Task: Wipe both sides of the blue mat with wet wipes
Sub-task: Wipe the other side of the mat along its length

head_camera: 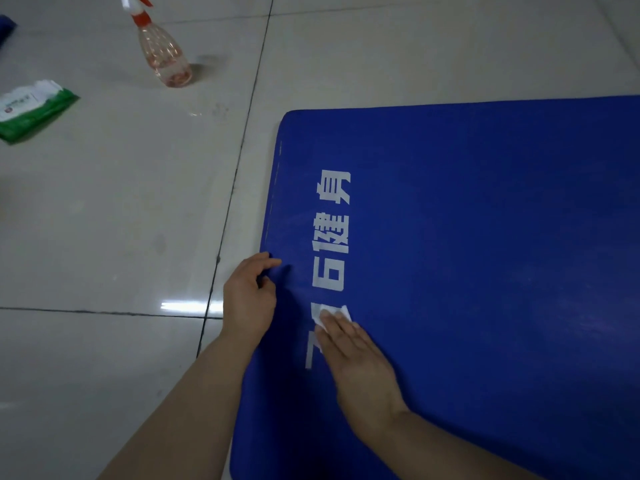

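Note:
The blue mat (467, 237) lies flat on the tiled floor, with white printed characters running along its left side. My right hand (360, 368) lies flat on the mat with straight fingers, pressing a white wet wipe (334, 315) onto the lettering; only the wipe's far end shows past the fingertips. My left hand (249, 296) is at the mat's left edge, its fingers and thumb curled round that edge.
A green and white pack of wet wipes (33, 109) lies on the floor at the far left. A clear spray bottle (162, 53) with an orange and white trigger head stands behind it. Glossy grey tiles (121, 220) stretch left of the mat.

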### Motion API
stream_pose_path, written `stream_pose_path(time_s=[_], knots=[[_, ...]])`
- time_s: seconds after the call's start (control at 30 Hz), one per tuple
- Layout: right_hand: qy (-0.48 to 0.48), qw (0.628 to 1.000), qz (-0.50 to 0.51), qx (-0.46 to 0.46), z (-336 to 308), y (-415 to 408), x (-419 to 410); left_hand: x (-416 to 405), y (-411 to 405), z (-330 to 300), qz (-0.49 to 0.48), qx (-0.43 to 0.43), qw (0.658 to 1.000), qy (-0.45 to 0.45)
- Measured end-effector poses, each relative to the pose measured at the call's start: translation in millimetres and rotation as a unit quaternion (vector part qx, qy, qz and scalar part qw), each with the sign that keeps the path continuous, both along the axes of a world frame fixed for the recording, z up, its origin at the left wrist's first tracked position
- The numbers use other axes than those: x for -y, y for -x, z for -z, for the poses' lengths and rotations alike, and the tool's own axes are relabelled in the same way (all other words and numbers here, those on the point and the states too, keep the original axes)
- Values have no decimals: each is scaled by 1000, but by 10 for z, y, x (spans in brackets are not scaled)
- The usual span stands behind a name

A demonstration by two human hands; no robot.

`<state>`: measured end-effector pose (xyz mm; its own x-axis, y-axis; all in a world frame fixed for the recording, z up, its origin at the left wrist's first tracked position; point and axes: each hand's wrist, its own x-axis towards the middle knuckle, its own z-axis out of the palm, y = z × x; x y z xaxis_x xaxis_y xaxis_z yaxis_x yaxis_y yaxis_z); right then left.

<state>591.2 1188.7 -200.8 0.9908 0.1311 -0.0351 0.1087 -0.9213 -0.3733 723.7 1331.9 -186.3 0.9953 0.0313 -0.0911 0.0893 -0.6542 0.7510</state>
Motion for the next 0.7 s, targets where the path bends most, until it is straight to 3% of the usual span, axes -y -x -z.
stream_pose_path(time_s=[0.1, 0.27, 0.43, 0.53, 0.7], knots=[[-33, 999, 11, -1, 28, 130, -153, 21, -13, 1, -3, 0, 1000, 1], [-98, 992, -80, 28, -7, 50, -622, 35, -10, -12, 1, 3, 1000, -14], [-72, 983, -159, 55, -1, -29, -390, 67, 59, -52, 25, 18, 999, -43], [-29, 986, -148, 74, -6, 104, 9, 53, 143, -50, 35, 24, 999, -33], [5, 993, -121, 8, 15, 447, 181, 18, 248, -12, 42, 33, 998, -23]])
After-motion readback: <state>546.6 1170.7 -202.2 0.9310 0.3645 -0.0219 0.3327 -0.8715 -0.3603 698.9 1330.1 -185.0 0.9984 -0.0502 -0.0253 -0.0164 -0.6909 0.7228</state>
